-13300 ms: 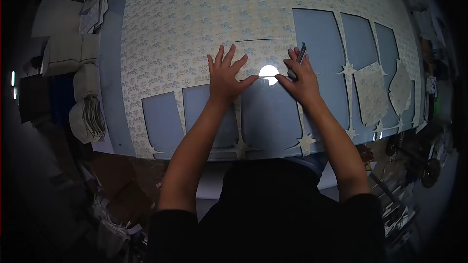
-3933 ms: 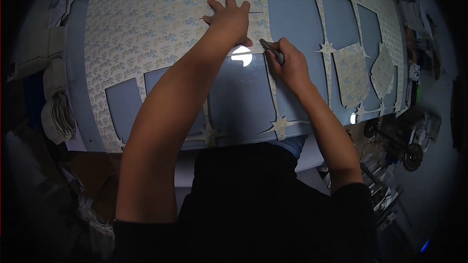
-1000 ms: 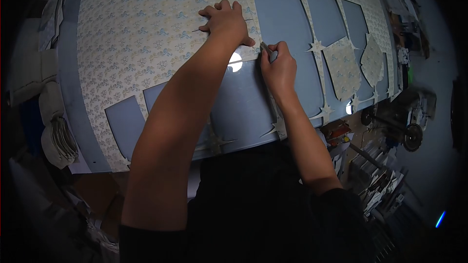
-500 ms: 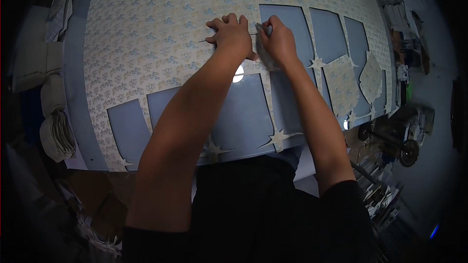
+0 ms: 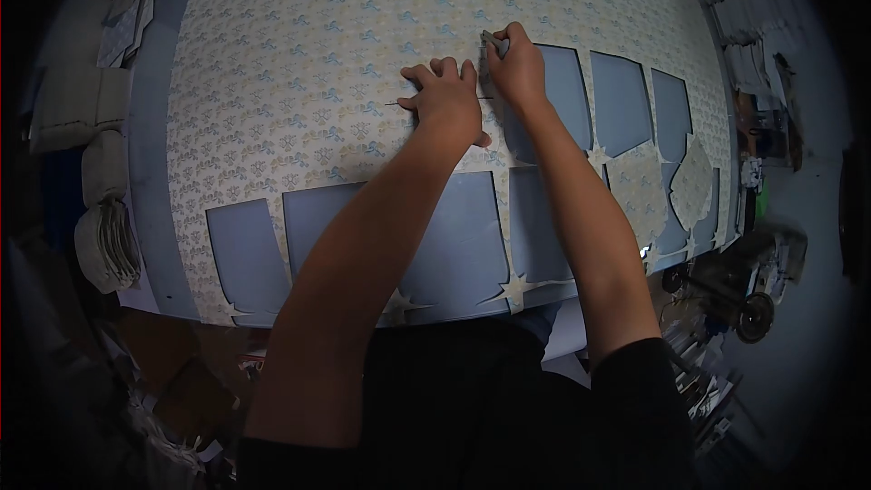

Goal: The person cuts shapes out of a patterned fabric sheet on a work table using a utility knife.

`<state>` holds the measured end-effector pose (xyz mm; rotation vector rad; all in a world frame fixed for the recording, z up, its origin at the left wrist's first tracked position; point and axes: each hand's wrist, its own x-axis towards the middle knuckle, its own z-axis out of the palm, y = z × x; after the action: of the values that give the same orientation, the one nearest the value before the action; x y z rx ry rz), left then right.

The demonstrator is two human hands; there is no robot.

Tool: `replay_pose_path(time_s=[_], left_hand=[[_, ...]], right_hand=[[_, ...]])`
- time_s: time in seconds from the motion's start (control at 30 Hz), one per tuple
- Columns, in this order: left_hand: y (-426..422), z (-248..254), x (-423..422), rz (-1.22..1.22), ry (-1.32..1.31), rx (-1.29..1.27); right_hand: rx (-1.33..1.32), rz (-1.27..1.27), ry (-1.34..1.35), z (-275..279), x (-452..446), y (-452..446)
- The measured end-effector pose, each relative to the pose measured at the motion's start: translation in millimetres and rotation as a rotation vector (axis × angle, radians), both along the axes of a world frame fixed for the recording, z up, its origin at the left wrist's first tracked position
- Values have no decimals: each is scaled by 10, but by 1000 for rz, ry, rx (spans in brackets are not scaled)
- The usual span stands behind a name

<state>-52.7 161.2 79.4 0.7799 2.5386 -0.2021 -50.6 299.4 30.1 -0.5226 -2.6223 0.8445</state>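
Observation:
A large cream sheet with a small blue and tan floral print (image 5: 299, 45) covers most of the table. My left hand (image 5: 446, 107) lies on it with fingers spread, pressing down. A thin dark line passes beneath that hand; whether it is a slit or an edge I cannot tell. Just to the right and farther from me, my right hand (image 5: 519, 71) is closed around a slim grey hand tool (image 5: 495, 41). Its tip meets the sheet, and its exact kind is unclear. Several panel-shaped openings in the sheet's near and right parts show the blue-grey tabletop (image 5: 245, 245).
Two loose patterned pieces, one (image 5: 638, 183) beside another (image 5: 694, 183), lie over openings at the right. Stacked pale bundles (image 5: 107, 245) stand left of the table. Beyond the right edge are a dark round wheel-like part (image 5: 755, 318) and heaped scraps (image 5: 712, 390).
My right hand and the grey tool have moved away from me across the sheet. My left hand stays in place on it. The whole view has shifted slightly.

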Motion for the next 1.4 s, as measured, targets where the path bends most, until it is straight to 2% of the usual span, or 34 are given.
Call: replay_pose_path(time_s=[0.23,0.33,0.4,0.43,0.5,0.53,0.6,0.73,0.9,1.07,1.23,1.4], left_hand=[[-16,-46,17,61,-20,62],[-10,-50,13,97,-31,84],[-26,-38,-13,111,-64,86],[-48,-37,-24,113,-63,82],[-101,-41,-45,158,-145,165],[-108,-53,-51,161,-144,159],[-121,-87,-58,140,-143,170],[-96,-64,-92,104,-135,101],[-104,-91,-77,58,-69,105],[-124,-69,-83,70,-80,136],[-103,-36,-97,70,-112,115],[-79,-27,-101,85,-118,96]], right_hand=[[-19,43,60,-12,13,92],[-72,84,-63,96,19,274],[-86,293,-151,170,-34,489],[-90,295,-149,193,-87,605],[-115,581,-178,251,-261,804],[-121,584,-176,310,-370,856],[-60,793,-324,429,-564,937],[-43,899,-408,526,-801,859],[-55,1062,-279,404,-1063,323],[-23,1135,-268,413,-1289,-195],[-26,1130,-331,403,-1310,-279],[-179,1070,-285,299,-1213,-241]])
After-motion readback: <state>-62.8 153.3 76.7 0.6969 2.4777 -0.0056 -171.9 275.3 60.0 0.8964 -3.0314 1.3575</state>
